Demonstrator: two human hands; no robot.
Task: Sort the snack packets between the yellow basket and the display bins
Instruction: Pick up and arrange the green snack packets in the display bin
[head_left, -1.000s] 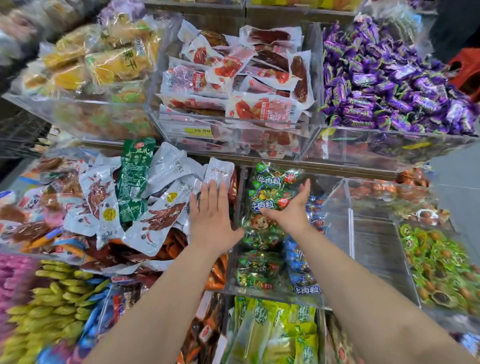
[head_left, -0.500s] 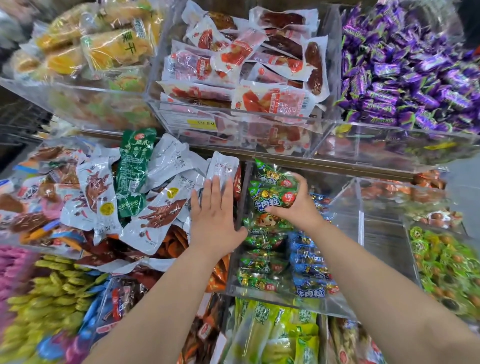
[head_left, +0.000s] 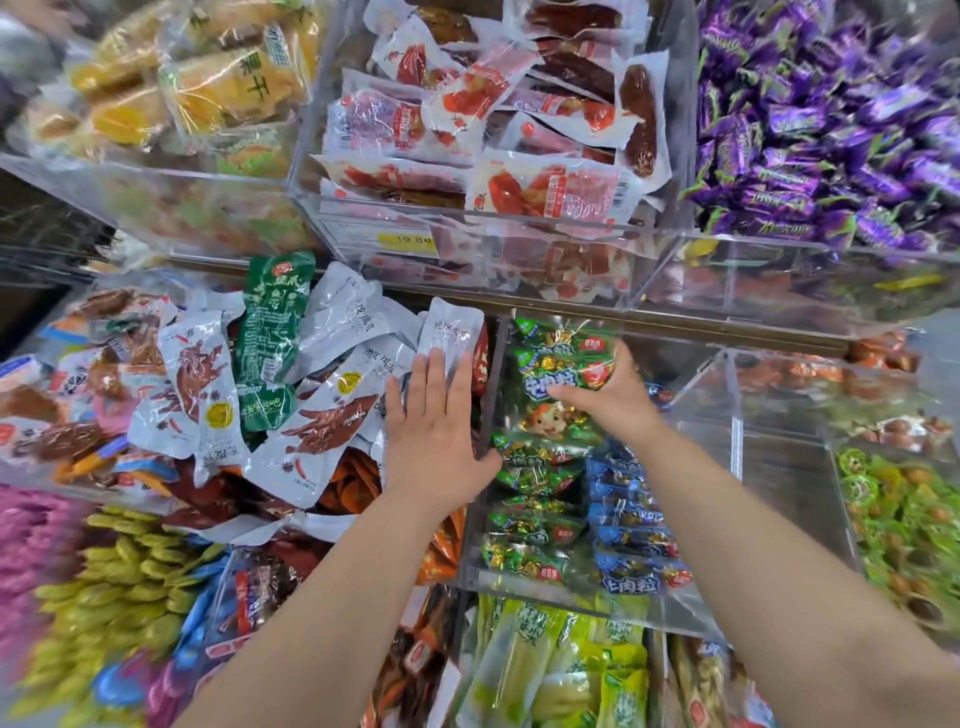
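Observation:
My left hand (head_left: 435, 422) lies flat with straight fingers on the white chicken-feet packets (head_left: 332, 410) at the right edge of their clear bin. My right hand (head_left: 615, 397) curls round a bunch of green candy packets (head_left: 563, 364) at the top of the neighbouring clear bin (head_left: 524, 582), which holds green packets on its left and blue packets (head_left: 631, 525) on its right. One dark green packet (head_left: 270, 338) lies among the white ones. The yellow basket is not in view.
Above hang clear bins of red meat packets (head_left: 519, 130), purple candies (head_left: 831, 130) and yellow dried-fruit packs (head_left: 208, 88). A bin to the right (head_left: 779, 457) shows bare floor; green round snacks (head_left: 909, 519) fill the far right. Yellow-green packets (head_left: 561, 660) and yellow candies (head_left: 114, 587) lie below.
My right hand went from flat and reaching over the green candy packets to curled round a bunch of them. My left hand stayed flat on the white packets. The view drew closer.

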